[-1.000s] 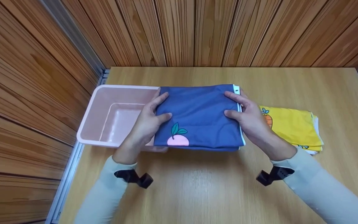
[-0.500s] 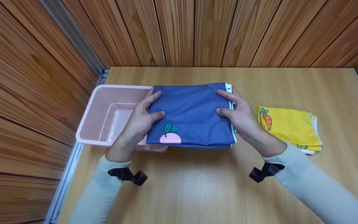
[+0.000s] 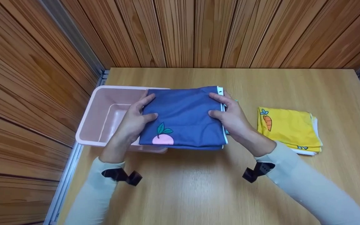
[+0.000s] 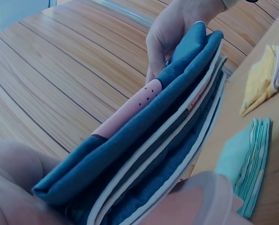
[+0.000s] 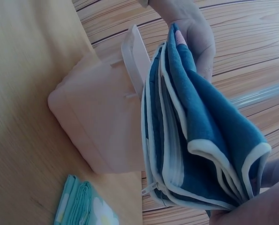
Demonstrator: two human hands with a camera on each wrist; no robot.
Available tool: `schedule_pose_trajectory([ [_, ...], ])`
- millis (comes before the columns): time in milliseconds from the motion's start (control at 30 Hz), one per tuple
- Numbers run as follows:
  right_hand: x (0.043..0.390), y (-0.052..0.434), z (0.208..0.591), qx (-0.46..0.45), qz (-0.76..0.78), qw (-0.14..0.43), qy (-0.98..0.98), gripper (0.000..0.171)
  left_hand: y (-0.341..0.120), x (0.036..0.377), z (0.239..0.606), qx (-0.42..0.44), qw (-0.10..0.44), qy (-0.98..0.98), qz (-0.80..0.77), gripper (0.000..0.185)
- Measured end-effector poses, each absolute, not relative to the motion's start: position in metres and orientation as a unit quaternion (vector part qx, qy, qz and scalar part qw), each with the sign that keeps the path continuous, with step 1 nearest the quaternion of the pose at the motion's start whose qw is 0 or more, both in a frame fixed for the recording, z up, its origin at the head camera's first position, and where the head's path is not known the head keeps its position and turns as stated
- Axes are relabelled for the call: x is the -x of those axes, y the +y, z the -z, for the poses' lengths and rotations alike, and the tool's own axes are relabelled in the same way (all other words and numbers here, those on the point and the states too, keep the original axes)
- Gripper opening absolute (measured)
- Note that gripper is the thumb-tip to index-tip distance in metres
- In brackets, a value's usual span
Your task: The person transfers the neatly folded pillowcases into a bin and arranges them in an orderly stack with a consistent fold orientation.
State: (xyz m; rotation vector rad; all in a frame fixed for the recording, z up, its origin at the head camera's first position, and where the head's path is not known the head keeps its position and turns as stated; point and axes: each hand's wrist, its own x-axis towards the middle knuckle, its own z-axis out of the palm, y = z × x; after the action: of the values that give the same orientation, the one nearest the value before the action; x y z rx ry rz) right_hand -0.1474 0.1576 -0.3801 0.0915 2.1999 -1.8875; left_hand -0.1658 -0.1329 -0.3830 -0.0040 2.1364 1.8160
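Both your hands grip the folded blue cloth (image 3: 183,117): left hand (image 3: 133,122) pinching its 9 o'clock edge, right hand (image 3: 231,117) its 3 o'clock edge, thumbs on top, fingers curled under. The bundle hangs above the tabletop (image 3: 198,187), overlapping the pink bin's (image 3: 95,115) 3 o'clock rim. Over the last second it has shifted toward 9 o'clock, clearing the yellow carrot-print stack (image 3: 287,129), now well apart. A teal folded cloth (image 4: 245,164) lies exposed below. Judged: transfer toward the bin is under way; the cloth is not yet inside it.
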Motion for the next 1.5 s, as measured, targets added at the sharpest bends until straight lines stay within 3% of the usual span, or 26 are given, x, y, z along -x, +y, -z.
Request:
schedule_pose_trajectory([
  [1167, 0.164, 0.117, 0.367, -0.028, 0.648, 0.12, 0.752, 0.059, -0.172, 0.174, 0.367, -0.018, 0.145, 0.74, -0.656, 0.066],
  [1500, 0.168, 0.104, 0.365, -0.034, 0.653, 0.124, 0.747, 0.058, -0.187, 0.173, 0.357, 0.009, 0.171, 0.741, -0.649, 0.065],
])
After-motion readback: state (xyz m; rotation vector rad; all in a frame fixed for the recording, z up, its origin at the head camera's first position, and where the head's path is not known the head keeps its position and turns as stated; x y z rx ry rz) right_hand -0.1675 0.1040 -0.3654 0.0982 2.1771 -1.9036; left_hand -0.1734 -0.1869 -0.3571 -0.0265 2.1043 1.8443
